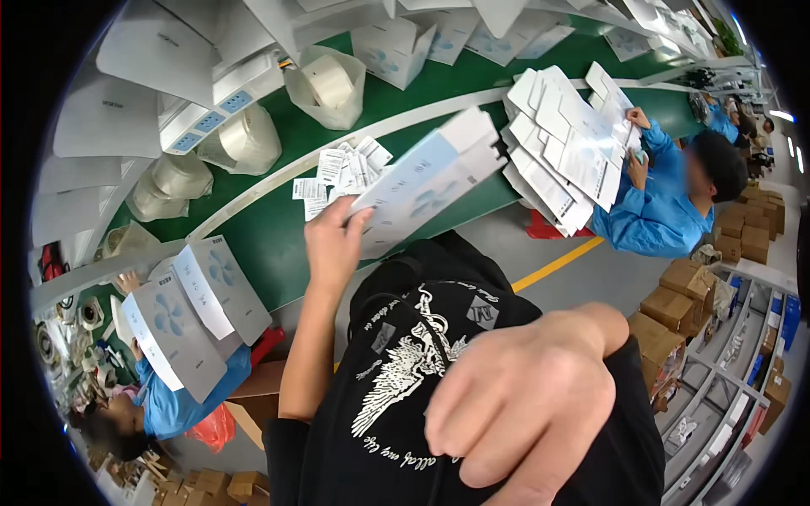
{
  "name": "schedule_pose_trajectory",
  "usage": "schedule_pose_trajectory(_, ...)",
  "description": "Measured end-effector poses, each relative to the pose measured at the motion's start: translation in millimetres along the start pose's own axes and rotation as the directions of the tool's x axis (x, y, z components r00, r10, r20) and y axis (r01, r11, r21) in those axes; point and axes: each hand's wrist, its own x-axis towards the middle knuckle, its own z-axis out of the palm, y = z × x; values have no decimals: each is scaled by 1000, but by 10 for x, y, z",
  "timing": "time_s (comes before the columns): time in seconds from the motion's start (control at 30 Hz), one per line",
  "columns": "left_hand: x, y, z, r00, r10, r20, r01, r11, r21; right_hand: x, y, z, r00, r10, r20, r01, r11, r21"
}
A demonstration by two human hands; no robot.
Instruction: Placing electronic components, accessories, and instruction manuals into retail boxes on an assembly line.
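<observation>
In my left hand [332, 242] is a white-and-light-blue folding carton [426, 181], gripped near its lower left end between thumb and fingers. It slants up to the right over the green bench, with its end flaps standing out at the top. My right hand [527, 401] is raised close in front of my chest, its back turned up and its fingers curled in. Anything inside that fist is hidden. Beyond the carton's left side, a loose pile of small white printed labels [346, 173] lies on the green bench [261, 253].
A tall stack of flattened cartons [561, 143] lies to the right, beside a co-worker in blue [666, 198]. Two upright cartons [190, 308] stand at the left, near another person in blue. Bagged rolls [326, 88] and a socket strip [211, 118] line the bench's far side.
</observation>
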Motion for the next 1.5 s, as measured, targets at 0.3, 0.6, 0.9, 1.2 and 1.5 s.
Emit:
schedule_pose_trajectory(0.3, -639, -135, -324, 929, -159, -334, 104, 979, -176, -938, 758, -711, 624, -83, -777, -765, 143, -628)
schedule_pose_trajectory(0.6, -755, -23, 6, 892, -219, -396, 102, 950, -294, -1984, 1985, -877, 786, 30, -618, -580, -313, -752)
schedule_pose_trajectory(0.9, -736, -211, -64, 917, 39, -396, -84, 992, -97, -1613, 1760, -1075, 753, -16, -657, -657, 23, -753)
schedule_pose_trajectory(1.2, -950, -494, -2, 942, -187, -278, 152, 978, -145, -2179, 1814, -946, 569, 276, -775, -816, 312, -487)
schedule_pose_trajectory(1.5, -565, -327, -179, 981, 164, -102, -166, 986, -5, -1321, 1270, -89, 300, 790, -535, -953, 269, -139)
